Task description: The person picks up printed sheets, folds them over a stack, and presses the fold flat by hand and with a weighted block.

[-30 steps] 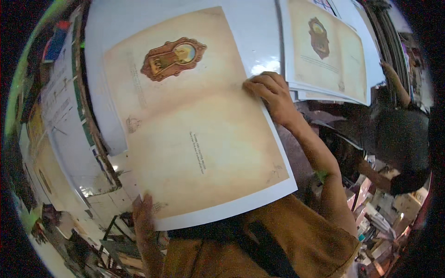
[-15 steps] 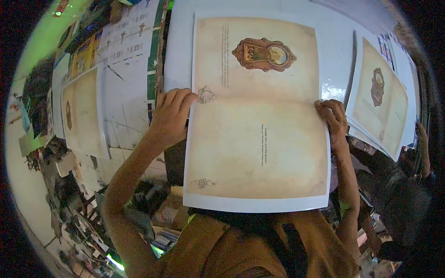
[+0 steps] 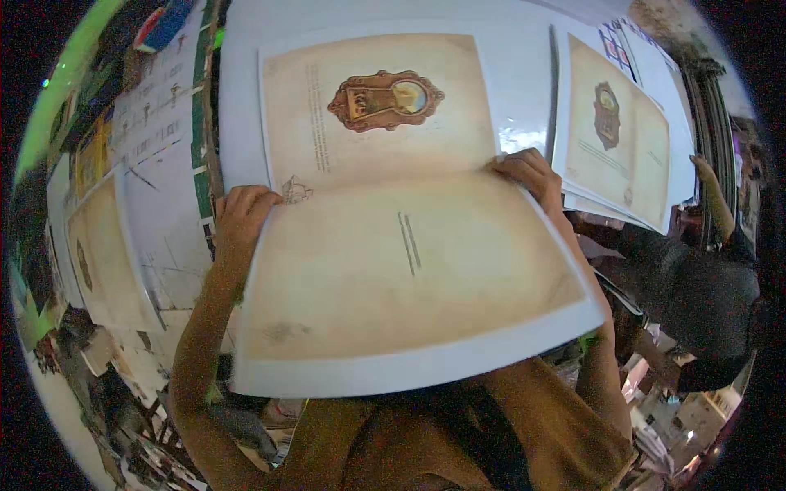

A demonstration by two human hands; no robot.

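A large printed sheet (image 3: 377, 307), parchment-coloured with a white border, lies partly on the white table in front of me. Its far half carries an ornate brown keyhole picture; the near half bows up toward my body, past the table's edge. My left hand (image 3: 246, 214) grips the left margin about midway, beside a small ship drawing. At the right margin, level with it, the bent fingers of my right hand (image 3: 528, 178) hold the sheet. A faint crease band runs between both hands. My thumbs are mostly hidden.
To the right, a stack of similar printed sheets (image 3: 618, 135) rests on the table (image 3: 524, 69). More printed sheets (image 3: 115, 245) lie at the left on a surface covered with white printed paper (image 3: 168, 123). Another person's arm (image 3: 716, 200) reaches in at the far right.
The sheet's near half has risen toward me and looks wider and more bowed. Both hands keep their hold at its sides. The whole view has shifted, so the sheet appears farther left.
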